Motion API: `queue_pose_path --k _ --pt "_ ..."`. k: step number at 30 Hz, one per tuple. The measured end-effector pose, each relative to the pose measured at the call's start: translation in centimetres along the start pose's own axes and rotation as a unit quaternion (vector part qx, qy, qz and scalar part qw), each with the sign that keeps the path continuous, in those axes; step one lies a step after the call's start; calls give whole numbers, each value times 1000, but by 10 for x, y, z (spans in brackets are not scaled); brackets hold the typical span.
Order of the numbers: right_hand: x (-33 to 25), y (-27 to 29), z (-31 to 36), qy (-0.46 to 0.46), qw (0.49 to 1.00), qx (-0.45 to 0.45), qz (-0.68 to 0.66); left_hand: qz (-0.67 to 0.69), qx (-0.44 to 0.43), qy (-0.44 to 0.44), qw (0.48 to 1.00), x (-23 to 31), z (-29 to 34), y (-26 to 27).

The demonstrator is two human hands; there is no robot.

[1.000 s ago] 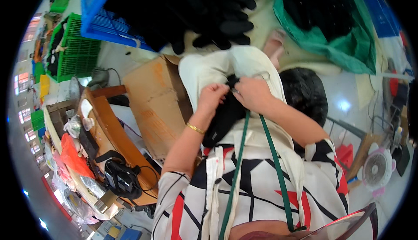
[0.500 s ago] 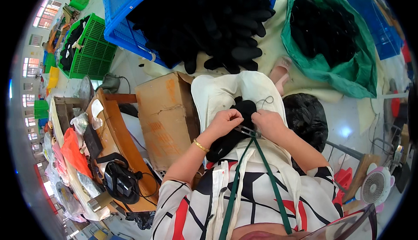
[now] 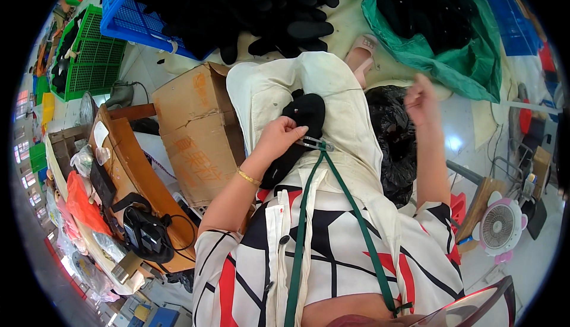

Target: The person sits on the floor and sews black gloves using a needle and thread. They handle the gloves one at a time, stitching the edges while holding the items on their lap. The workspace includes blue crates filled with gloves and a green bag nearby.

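"Fingers [image 3: 288,123] on the left: what do I have there?"

"From my end, the left hand [image 3: 274,139] pinches the black cloth piece [image 3: 309,108], fingers drawn close together; the piece lies on the white lap cloth [image 3: 341,98]; a metal tool [image 3: 316,145] sits just beside that pinch, fastened to a green cord [image 3: 345,195] (I can't tell whether the hand touches the tool)."

"And my right hand [image 3: 422,102]?"

"Raised out to the right, near the black plastic bag [image 3: 390,140]; it's blurred on my feed, so I can't tell how wide its fingers stand."
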State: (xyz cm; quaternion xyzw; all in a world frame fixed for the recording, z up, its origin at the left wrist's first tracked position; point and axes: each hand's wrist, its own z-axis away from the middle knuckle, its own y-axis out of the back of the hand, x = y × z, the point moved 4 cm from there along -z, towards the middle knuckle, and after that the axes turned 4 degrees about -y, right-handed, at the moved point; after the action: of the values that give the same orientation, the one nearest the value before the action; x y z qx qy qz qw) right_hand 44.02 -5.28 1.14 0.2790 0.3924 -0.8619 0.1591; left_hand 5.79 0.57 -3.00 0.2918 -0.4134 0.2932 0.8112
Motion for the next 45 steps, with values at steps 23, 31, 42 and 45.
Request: queue_pose_path --k 23,31,42,45 --pt "126 -171 35 127 782 -178 584 45 98 -97 989 61 25 49" --pt "140 -162 29 95 787 -213 570 319 75 -69 942 49 25 51" --pt "173 -168 29 195 758 -249 570 69 114 -120 984 36 23 43" --pt "167 -150 15 97 786 -235 564 56 99 -174 978 38 25 42"
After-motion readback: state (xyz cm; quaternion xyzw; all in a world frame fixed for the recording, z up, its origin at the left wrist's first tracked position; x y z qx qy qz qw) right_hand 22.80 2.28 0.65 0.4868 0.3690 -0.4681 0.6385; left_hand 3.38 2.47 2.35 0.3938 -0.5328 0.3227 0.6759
